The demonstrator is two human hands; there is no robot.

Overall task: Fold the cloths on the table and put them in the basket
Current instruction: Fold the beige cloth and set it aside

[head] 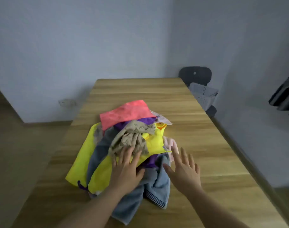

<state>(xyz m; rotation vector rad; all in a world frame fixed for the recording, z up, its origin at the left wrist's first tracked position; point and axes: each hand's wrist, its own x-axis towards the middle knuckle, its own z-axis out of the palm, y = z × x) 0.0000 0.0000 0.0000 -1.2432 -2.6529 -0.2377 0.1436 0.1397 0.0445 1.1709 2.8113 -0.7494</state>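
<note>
Cloths point(81, 165) heaped under both hands. Left hand point(125, 170) flat on tan cloth point(132, 137); right hand point(184, 170) spread, holding nothing. Probably soft, light, limp; pinch corners. Basket point(203, 94) well beyond right hand.

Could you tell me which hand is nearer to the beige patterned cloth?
Left. The left hand has its fingertips on the beige patterned cloth; the right hand is spread open off to its right, not touching it.

No readable text, labels or numbers anywhere.
</note>
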